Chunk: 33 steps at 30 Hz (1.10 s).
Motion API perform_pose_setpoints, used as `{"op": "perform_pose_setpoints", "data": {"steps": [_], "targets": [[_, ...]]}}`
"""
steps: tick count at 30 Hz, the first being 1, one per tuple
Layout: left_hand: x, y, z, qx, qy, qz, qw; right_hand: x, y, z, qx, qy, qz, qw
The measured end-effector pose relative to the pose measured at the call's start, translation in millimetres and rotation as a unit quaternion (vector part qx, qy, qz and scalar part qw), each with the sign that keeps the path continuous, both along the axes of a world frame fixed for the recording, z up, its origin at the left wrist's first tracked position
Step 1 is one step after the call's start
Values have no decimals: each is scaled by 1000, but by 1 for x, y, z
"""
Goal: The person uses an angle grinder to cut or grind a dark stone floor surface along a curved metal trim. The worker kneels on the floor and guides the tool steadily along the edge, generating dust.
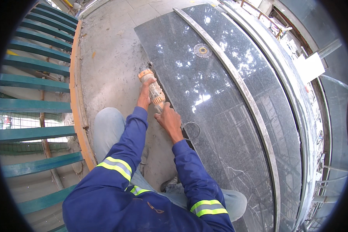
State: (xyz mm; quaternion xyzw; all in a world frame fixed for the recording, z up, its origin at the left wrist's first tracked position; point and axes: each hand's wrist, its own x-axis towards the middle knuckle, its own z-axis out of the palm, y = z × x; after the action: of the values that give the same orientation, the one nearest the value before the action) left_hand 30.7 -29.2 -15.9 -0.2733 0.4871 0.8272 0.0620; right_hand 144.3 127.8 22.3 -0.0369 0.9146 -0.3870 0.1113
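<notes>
An orange, dust-covered angle grinder (156, 92) lies along the near-left edge of a polished dark stone slab (181, 77). My left hand (145, 92) is wrapped round its body near the orange head. Farther back, my right hand (170, 120) grips the narrow rear end. The head meets the slab's edge, where a small rough notch shows; the grinder's own disc is hidden. From beside my right wrist a thin cable (199, 130) loops onto the slab. A loose round cutting disc (202, 50) rests on the stone farther off.
A long metal straight bar (236, 75) lies lengthwise across the slab. Dusty concrete floor (108, 58) runs to the left, bordered by an orange beam (75, 89) and teal slats (33, 104). My knees flank the work. Metal rails and a white board (309, 68) stand at right.
</notes>
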Motion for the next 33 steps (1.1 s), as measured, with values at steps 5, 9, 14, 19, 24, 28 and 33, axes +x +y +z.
{"op": "perform_pose_setpoints", "data": {"steps": [5,9,14,19,24,28,33], "targets": [[3,3,4,1,-1,0,1000,2,2,6,-2,-14,3,1000],[5,7,4,-2,8,6,1000,2,4,6,-1,-19,2,1000],[0,-1,-3,5,-1,3,1000,1,1,4,-5,-9,1,1000],[2,3,-1,11,5,2,1000,2,3,6,0,-11,-7,1000],[5,6,6,-2,-4,1,1000,5,4,7,-7,-16,-12,1000],[3,0,2,12,4,-7,1000,5,2,7,-18,-10,-9,1000],[4,8,5,21,7,-11,1000,3,5,4,-15,-17,-15,1000]]}}
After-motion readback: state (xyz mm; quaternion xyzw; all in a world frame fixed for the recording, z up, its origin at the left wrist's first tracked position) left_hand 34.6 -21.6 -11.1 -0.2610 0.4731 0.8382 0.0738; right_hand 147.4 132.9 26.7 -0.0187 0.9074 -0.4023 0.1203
